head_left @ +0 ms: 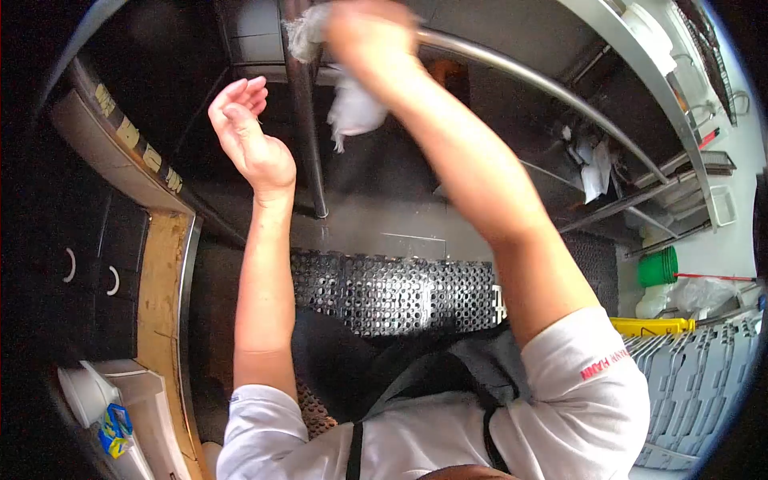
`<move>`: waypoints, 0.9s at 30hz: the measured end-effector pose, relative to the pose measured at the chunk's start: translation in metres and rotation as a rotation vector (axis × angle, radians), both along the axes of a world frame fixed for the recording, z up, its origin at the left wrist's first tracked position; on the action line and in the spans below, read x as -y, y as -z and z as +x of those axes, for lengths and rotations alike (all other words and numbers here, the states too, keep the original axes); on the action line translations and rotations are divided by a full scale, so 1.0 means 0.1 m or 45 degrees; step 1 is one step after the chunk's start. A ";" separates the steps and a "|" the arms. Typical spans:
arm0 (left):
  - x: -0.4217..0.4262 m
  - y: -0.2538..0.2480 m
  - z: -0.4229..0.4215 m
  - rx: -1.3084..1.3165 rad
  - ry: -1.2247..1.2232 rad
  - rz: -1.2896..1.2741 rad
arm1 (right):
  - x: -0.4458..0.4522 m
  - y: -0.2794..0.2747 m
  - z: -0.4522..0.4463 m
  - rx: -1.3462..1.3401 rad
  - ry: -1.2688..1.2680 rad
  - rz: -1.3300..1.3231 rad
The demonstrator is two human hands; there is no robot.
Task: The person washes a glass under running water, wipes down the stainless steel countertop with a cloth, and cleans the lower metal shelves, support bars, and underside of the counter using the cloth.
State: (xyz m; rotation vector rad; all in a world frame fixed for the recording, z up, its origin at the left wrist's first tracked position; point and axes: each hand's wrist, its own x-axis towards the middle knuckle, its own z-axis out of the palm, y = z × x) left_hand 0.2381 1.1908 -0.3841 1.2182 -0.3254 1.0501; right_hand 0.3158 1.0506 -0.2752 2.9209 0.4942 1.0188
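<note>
My left hand (pixel 254 142) is raised beside a vertical metal post (pixel 306 136), its fingers apart and curled a little, with nothing in it. At the top of the view my right hand (pixel 370 32) is blurred by motion, its fingers wrapped round a whitish cloth (pixel 356 112). One part of the cloth hangs below the hand, and a crumpled, translucent-looking part (pixel 308 34) sticks out to its left, near the top of the post.
A curved metal rail (pixel 544 80) runs to the right. Perforated black mats (pixel 392 292) cover the floor. At the right are a green bucket (pixel 658 266) and grey folded crates (pixel 696 392). A wood-edged counter (pixel 164 280) stands at the left.
</note>
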 end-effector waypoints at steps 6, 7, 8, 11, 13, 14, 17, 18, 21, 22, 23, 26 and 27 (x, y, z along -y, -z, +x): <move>0.07 0.52 -0.19 -0.184 -0.134 -0.073 | -0.05 -0.02 0.04 0.200 -0.237 -0.093; 0.06 0.74 -0.21 -0.250 -0.078 -0.081 | 0.12 0.00 -0.01 0.290 -0.292 -0.151; 0.02 0.97 -0.27 -0.325 -0.021 -0.083 | 0.36 0.04 -0.02 0.187 -0.216 -0.186; -0.28 1.49 -0.63 -0.622 0.135 -0.153 | 1.40 0.04 -0.44 0.047 0.145 -0.131; -0.60 1.87 -0.87 -0.874 0.172 -0.180 | 2.26 0.10 -0.63 0.126 0.460 -0.216; -0.72 2.02 -1.02 -0.980 0.191 -0.210 | 2.80 0.16 -0.66 0.293 0.381 -0.277; -0.91 2.42 -1.36 -1.144 0.179 -0.089 | 3.30 0.13 -0.74 0.302 0.416 -0.165; -0.85 2.49 -1.40 -1.173 0.167 -0.120 | 3.19 0.12 -0.76 0.302 0.415 -0.097; -0.48 2.53 -1.40 -1.141 0.187 -0.133 | 2.51 0.20 -0.43 0.337 0.490 -0.224; -0.28 2.41 -1.37 -1.131 0.255 -0.119 | 1.92 0.15 -0.43 0.259 0.447 -0.221; -0.09 2.28 -1.32 -1.078 0.357 -0.090 | 1.35 0.10 -0.38 0.104 0.426 -0.136; 0.35 1.59 -1.14 -0.997 0.675 0.095 | 0.21 0.04 -0.15 0.093 0.139 -0.065; 0.44 1.35 -1.06 -0.884 0.771 0.183 | 0.01 0.01 -0.10 0.043 0.068 -0.001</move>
